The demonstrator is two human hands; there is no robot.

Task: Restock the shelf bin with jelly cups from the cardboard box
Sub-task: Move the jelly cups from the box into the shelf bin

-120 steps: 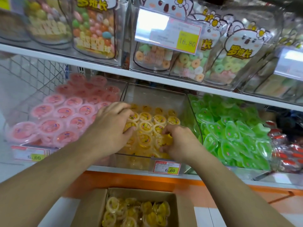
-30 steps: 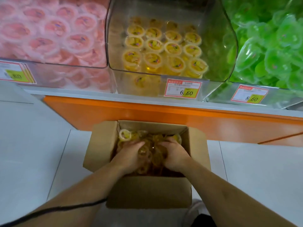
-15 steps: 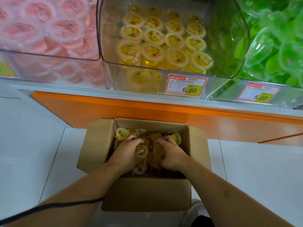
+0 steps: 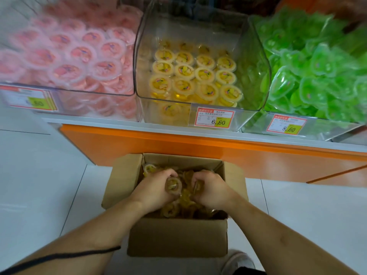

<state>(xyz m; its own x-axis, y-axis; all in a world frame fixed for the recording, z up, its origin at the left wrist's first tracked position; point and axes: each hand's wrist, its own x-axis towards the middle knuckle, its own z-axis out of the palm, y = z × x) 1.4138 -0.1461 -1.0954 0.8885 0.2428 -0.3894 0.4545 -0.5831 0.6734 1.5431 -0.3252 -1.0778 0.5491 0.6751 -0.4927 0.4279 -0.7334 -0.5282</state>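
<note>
Two hands deep in the cardboard box (image 4: 176,241), I am at the gathering step of the restock, scooping yellow jelly cups (image 4: 184,203) for the clear shelf bin (image 4: 200,20) above. My left hand (image 4: 154,192) curls round a cup (image 4: 174,185) lying on its side, its round lid facing up between thumb and fingers; more cups may sit under the palm, but I cannot tell how many. My right hand (image 4: 213,192), just beside the left and turned in toward it, is curled and pinches another cup at its fingertips, though the cup is mostly hidden. Both wrists bend downward, forearms coming in from either side over the near wall of the box, knuckles up.

The loose heap lies directly beneath and around both grips. The bin stands well above and beyond my knuckles, its front rows filled and the back sparse. By my judgement, the next move calls for lifting both handfuls clear of the flaps without spilling, carrying them up over the bin's front lip, and setting them lid-up.
</note>
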